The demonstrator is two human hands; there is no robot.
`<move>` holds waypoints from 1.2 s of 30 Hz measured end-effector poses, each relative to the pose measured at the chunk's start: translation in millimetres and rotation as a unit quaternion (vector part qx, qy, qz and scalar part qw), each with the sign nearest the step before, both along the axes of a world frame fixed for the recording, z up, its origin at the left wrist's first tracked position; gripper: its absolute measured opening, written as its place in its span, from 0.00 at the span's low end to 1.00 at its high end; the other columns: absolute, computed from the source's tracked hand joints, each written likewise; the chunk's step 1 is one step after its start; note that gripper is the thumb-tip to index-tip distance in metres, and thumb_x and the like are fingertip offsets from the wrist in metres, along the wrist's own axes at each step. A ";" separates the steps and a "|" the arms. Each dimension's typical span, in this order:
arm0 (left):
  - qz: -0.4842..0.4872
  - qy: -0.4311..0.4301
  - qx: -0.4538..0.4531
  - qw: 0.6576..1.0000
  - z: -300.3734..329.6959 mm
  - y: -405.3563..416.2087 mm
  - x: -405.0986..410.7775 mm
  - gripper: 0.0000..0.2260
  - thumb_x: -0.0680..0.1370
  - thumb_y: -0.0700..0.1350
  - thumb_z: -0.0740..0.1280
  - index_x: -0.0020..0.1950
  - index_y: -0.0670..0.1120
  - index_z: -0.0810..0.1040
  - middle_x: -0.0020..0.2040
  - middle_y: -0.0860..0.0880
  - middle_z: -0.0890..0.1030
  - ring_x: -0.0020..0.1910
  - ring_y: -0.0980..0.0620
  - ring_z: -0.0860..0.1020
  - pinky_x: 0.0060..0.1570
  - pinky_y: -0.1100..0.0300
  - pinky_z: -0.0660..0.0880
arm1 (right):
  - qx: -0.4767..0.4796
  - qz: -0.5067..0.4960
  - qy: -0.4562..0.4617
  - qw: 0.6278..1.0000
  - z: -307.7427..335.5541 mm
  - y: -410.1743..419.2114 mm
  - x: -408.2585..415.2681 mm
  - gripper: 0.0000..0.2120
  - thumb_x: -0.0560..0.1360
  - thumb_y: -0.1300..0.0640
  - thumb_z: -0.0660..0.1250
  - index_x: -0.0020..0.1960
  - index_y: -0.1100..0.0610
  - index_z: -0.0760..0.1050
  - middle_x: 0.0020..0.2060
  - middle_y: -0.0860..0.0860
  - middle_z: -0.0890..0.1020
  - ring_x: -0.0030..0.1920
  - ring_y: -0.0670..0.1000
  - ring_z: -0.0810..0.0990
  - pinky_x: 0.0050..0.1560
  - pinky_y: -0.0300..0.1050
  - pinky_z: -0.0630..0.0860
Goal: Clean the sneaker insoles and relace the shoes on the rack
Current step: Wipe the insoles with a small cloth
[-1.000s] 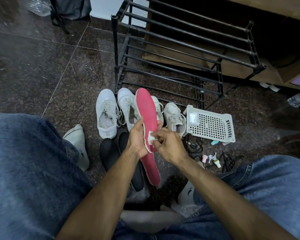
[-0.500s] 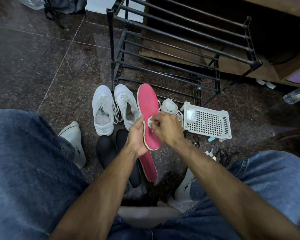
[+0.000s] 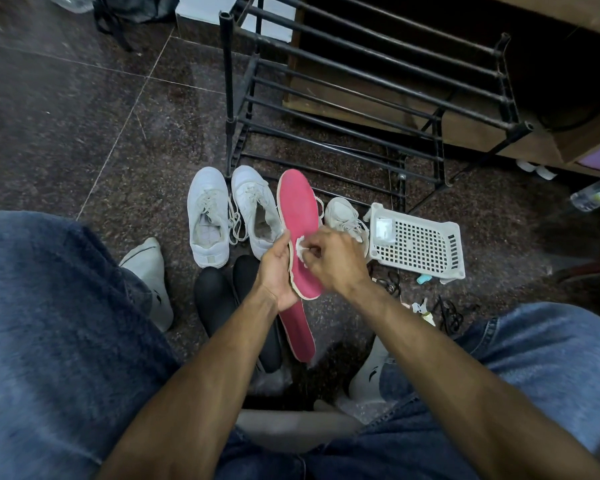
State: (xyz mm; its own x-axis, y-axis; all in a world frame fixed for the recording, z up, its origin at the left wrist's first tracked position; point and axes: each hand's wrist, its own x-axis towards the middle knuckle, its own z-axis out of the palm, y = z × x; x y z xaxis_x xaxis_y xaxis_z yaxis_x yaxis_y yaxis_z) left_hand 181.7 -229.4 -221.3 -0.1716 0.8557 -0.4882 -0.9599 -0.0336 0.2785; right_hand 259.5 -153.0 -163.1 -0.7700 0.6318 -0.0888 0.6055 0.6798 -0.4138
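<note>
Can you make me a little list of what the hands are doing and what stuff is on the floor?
left hand: holds two pink insoles
right hand: pinches a small white wipe against the front insole
white sneakers: on the floor, before the rack
shoe rack: black, bars bare
white basket: on the floor, right of the sneakers
black insoles: on the floor

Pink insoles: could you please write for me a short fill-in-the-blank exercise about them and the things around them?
1. The left hand holds two insoles of ____ colour.
2. The right hand pinches a small white wipe against the upper ____.
3. The white basket lies on the ____.
4. The metal shoe rack has no ____ on its bars.

Missing words: pink; insole; floor; shoes
</note>
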 end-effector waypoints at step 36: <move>-0.001 0.041 0.013 0.999 13.9 0.3 -2.3 0.23 0.82 0.55 0.53 0.61 0.40 0.77 0.51 0.42 0.83 0.50 0.46 0.81 0.56 0.50 0.76 | 0.000 0.006 0.006 1.000 5.3 -1.4 5.7 0.07 0.74 0.56 0.68 0.49 0.55 0.82 0.47 0.50 0.82 0.42 0.51 0.80 0.47 0.50 0.79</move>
State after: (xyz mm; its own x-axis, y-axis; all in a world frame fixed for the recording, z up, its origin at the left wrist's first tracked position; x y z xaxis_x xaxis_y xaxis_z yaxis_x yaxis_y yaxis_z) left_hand 179.4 -229.0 -207.4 -0.2088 0.8685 -0.4496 -0.9338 -0.0404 0.3556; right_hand 265.2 -154.4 -157.8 -0.7787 0.6223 -0.0795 0.5922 0.6873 -0.4207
